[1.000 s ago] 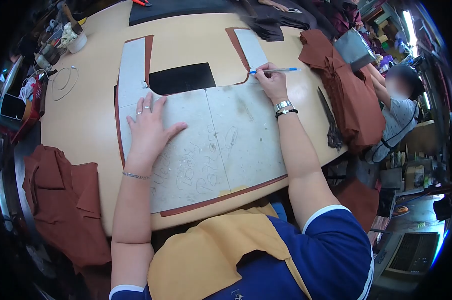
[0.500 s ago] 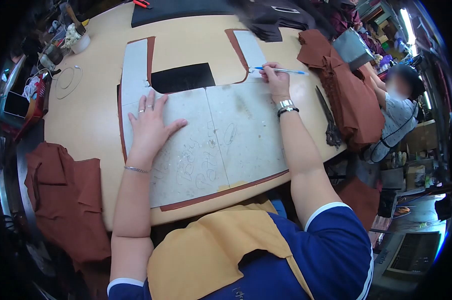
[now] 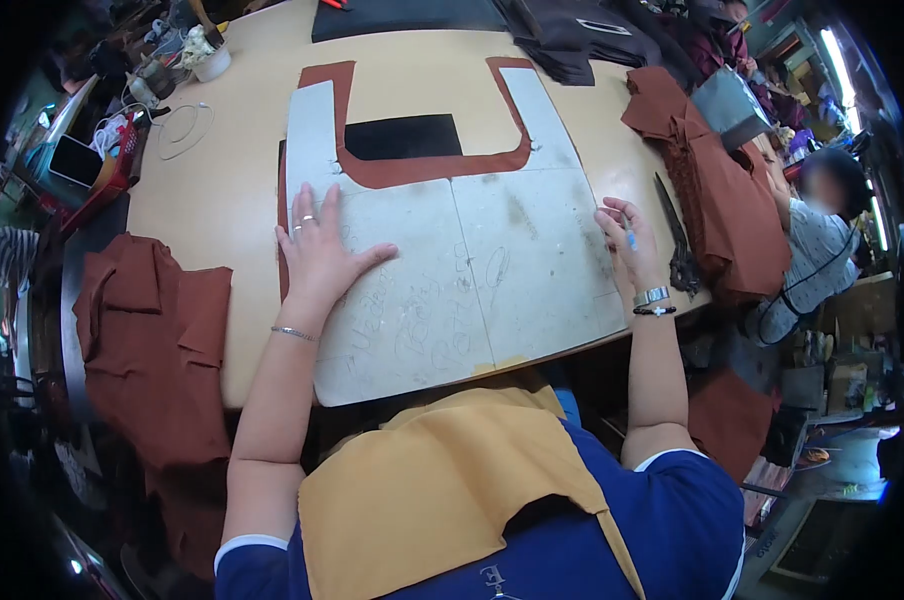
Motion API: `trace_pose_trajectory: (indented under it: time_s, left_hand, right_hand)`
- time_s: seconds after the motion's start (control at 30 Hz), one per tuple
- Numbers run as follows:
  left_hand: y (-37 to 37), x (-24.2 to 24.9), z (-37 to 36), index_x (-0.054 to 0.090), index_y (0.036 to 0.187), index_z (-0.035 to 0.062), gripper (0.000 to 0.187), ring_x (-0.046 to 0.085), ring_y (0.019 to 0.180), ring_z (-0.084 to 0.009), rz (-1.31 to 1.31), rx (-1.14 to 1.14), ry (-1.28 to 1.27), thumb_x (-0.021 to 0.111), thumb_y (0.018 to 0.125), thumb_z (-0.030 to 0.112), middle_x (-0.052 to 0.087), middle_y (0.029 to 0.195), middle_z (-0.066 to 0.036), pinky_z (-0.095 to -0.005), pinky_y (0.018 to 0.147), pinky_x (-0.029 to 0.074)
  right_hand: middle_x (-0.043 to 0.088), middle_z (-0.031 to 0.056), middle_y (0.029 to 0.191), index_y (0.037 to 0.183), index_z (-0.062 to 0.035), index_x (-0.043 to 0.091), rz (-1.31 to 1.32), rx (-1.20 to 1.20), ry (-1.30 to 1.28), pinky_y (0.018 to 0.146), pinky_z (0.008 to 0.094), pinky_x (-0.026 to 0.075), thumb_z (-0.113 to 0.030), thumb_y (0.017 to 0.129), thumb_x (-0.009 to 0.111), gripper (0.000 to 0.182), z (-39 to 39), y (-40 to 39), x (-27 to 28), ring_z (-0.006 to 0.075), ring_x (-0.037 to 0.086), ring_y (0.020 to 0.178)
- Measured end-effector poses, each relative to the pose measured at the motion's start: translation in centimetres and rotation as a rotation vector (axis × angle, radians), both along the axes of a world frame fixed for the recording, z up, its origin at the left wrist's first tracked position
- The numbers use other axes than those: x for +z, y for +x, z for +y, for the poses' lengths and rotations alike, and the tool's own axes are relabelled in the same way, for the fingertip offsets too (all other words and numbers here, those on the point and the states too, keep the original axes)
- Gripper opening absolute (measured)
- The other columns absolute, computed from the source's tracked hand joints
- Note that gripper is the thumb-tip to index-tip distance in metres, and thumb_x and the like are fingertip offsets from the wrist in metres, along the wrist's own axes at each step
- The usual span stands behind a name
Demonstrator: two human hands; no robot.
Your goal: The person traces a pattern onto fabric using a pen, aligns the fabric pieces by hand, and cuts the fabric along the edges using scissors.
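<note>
A large pale grey U-shaped pattern board (image 3: 547, 270) with handwriting on it lies over a piece of reddish-brown fabric (image 3: 432, 170) on the table. The fabric shows along the inner curve and at the tops of both arms. My left hand (image 3: 324, 262) rests flat on the board's left side, fingers spread and thumb out. At the board's right edge, my right hand (image 3: 640, 258) is curled around a blue pen (image 3: 632, 240), mostly hidden in the fingers. A pair of dark scissors (image 3: 680, 255) lies just right of that hand.
Brown fabric heaps lie at the right (image 3: 722, 200) and hang over the left table edge (image 3: 162, 320). A black sheet (image 3: 402, 137) shows inside the U. Dark garments (image 3: 592, 35) lie at the back, a red basket (image 3: 122, 175) stands left, and another person (image 3: 817, 235) sits at the right.
The board has slid toward me over the fabric, baring more brown at the inner curve and covering the front strip. My right hand has moved from the right arm down to the right edge.
</note>
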State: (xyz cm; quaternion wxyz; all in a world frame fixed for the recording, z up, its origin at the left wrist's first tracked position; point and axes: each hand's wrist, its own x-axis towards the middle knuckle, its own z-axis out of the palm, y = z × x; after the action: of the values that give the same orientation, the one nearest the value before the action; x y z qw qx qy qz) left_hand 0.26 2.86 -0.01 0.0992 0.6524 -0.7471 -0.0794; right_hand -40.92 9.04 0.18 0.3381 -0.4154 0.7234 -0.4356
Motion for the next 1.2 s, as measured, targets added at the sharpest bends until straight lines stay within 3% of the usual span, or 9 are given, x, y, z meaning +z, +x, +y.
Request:
trace_pose_trajectory:
  time_s: [0.13, 0.23, 0.4, 0.6, 0.7, 0.87, 0.9, 1.0, 1.2]
  left_hand:
    - [0.4, -1.2, -0.1, 0.023, 0.149, 0.015, 0.124, 0.011, 0.145, -0.0358, 0.065, 0.071, -0.041, 0.073, 0.053, 0.076, 0.01, 0.154, -0.027, -0.0661, 0.108, 0.015]
    - [0.3, -1.3, 0.1, 0.024, 0.149, 0.0145, 0.122, 0.017, 0.144, -0.0347, 0.086, 0.113, -0.134, 0.077, 0.054, 0.07, 0.013, 0.154, -0.025, -0.0641, 0.11, 0.014]
    - [1.6, -2.1, -1.2, 0.022, 0.149, 0.0098, 0.103, 0.016, 0.145, -0.0342, 0.215, 0.169, -0.05, 0.057, 0.075, 0.072, 0.014, 0.154, -0.026, -0.062, 0.111, 0.012]
    - [3.7, -3.7, -1.5, 0.027, 0.147, 0.0061, 0.08, 0.026, 0.141, -0.0308, 0.318, 0.136, -0.136, 0.043, 0.091, 0.062, 0.03, 0.151, -0.017, -0.0615, 0.11, 0.016]
    - [5.5, -4.9, -1.8, 0.036, 0.143, 0.0075, 0.076, 0.038, 0.133, -0.0306, 0.185, 0.2, -0.329, 0.052, 0.089, 0.058, 0.041, 0.142, -0.017, -0.0557, 0.105, 0.03]
    - [5.9, -2.2, -0.4, 0.058, 0.123, 0.01, 0.061, 0.05, 0.119, -0.0265, -0.026, 0.315, -0.237, 0.062, 0.083, 0.056, 0.053, 0.126, -0.012, -0.0506, 0.097, 0.038]
    - [5.8, -2.0, -0.4, 0.062, 0.119, 0.0107, 0.058, 0.052, 0.116, -0.0252, -0.01, 0.312, -0.239, 0.064, 0.082, 0.055, 0.055, 0.124, -0.011, -0.0499, 0.096, 0.039]
    - [5.7, -1.6, -0.6, 0.066, 0.112, 0.0133, 0.048, 0.056, 0.11, -0.0241, -0.006, 0.337, -0.192, 0.066, 0.081, 0.051, 0.059, 0.117, -0.006, -0.047, 0.093, 0.043]
    - [7.5, -2.8, -2.5, 0.069, 0.083, 0.0017, 0.034, 0.064, 0.086, -0.0373, 0.327, 0.326, -0.121, 0.066, 0.083, 0.036, 0.068, 0.09, -0.02, -0.0449, 0.079, 0.05]
  right_hand:
    - [0.06, 0.0001, 0.095, 0.118, -0.0019, 0.058, -0.273, 0.005, 0.034, 0.066, 0.0215, 0.044, -0.023, 0.083, 0.074, 0.044, -0.1, -1.9, 0.3, 0.0064, 0.056, 0.082]
    - [0.061, 0.0, 0.096, 0.117, -0.0023, 0.058, -0.271, 0.033, 0.09, 0.067, 0.0221, 0.045, -0.024, 0.083, 0.074, 0.043, 0.4, -1.8, 1.6, 0.0061, 0.056, 0.081]
    - [0.06, 0.0017, 0.1, 0.111, -0.0014, 0.057, -0.06, 0.27, 0.081, 0.077, 0.0244, 0.045, -0.025, 0.085, 0.072, 0.038, 2.7, -1.1, 2.6, 0.0087, 0.054, 0.089]
    - [0.059, 0.0044, 0.1, 0.108, 0.0008, 0.056, 0.326, 0.054, -0.303, 0.086, 0.0286, 0.042, -0.022, 0.089, 0.063, 0.03, 6.0, -2.3, 6.9, 0.0132, 0.052, 0.094]
    - [0.061, 0.0037, 0.099, 0.106, -0.0033, 0.056, 0.116, -0.048, -0.535, 0.082, 0.0283, 0.046, -0.017, 0.092, 0.063, 0.021, 7.4, -6.3, 8.7, 0.0119, 0.056, 0.091]
    - [0.063, 0.0093, 0.111, 0.115, -0.0018, 0.055, -0.323, -0.244, -0.594, 0.087, 0.0322, 0.05, -0.016, 0.09, 0.065, 0.031, 7.1, -15.8, 9.0, 0.018, 0.062, 0.098]
    - [0.061, 0.0135, 0.118, 0.123, 0.0005, 0.051, -0.232, -0.288, -0.633, 0.092, 0.0346, 0.049, -0.018, 0.09, 0.066, 0.041, 6.7, -17.1, 8.4, 0.0219, 0.06, 0.105]
    - [0.056, 0.0171, 0.124, 0.129, 0.0035, 0.045, 0.74, -0.612, -0.746, 0.096, 0.0364, 0.046, -0.022, 0.091, 0.066, 0.05, 4.9, -23.2, 3.3, 0.0264, 0.057, 0.111]
    - [0.052, 0.0174, 0.132, 0.133, 0.0044, 0.044, 0.57, -0.154, -0.564, 0.104, 0.0373, 0.039, -0.017, 0.092, 0.063, 0.05, 2.3, -7.7, -0.7, 0.0276, 0.05, 0.122]
